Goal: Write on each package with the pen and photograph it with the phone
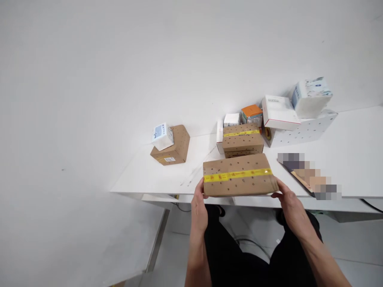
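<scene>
In the head view, my left grip and right grip pinch the ends of a carton at the tabletop's front edge; I'd judge it in hand, not yet set down, its yellow tape unopened. A second taped carton blocks the space behind; a white spotted box and blurred flat item lie rightward.

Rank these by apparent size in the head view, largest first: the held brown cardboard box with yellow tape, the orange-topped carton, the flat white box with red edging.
1. Held brown cardboard box; being nearer the camera likely enlarges it.
2. Flat white box.
3. Orange-topped carton, partly hidden.
</scene>
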`<state>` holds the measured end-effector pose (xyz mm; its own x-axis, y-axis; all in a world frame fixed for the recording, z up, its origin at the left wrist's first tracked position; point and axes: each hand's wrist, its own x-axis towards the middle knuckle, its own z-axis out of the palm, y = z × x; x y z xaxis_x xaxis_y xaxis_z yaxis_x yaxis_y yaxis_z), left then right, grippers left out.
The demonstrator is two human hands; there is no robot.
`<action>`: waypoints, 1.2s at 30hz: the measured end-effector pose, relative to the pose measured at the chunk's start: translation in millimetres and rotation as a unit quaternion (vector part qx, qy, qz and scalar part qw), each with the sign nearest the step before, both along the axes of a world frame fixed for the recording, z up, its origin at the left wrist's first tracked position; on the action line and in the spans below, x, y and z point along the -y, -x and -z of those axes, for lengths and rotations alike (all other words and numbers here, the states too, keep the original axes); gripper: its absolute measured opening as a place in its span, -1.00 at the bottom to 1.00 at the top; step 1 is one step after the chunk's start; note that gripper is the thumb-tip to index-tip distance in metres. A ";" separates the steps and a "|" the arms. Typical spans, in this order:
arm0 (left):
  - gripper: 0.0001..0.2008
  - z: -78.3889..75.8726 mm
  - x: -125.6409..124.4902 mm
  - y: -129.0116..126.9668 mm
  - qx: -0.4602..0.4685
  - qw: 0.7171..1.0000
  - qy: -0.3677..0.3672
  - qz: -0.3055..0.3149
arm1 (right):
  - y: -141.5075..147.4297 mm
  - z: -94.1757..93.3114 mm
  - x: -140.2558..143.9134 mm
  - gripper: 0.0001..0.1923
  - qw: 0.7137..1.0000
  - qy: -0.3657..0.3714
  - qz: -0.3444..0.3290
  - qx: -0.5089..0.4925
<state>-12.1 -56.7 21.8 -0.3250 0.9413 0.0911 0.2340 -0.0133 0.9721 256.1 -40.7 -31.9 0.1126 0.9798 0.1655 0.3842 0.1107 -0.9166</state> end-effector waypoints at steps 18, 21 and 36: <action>-0.47 8.5 3.4 -1.0 -0.093 0.994 0.043 0.045 | 9.0 -6.0 8.3 -0.44 0.999 0.044 -0.023 0.015; -0.51 -7.0 8.9 -3.4 -0.117 0.991 0.045 0.035 | 6.2 -21.3 13.9 -0.48 0.999 0.017 -0.011 0.027; -0.47 9.4 0.0 -9.1 -0.156 0.985 0.070 -0.006 | 11.8 -8.5 6.0 -0.47 1.000 0.021 0.003 0.010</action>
<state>-3.0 -56.7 12.4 -0.3137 0.9478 0.0573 0.5207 0.1213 0.8451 244.2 -46.7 -23.4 0.1160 0.9852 0.1264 0.4039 0.0695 -0.9122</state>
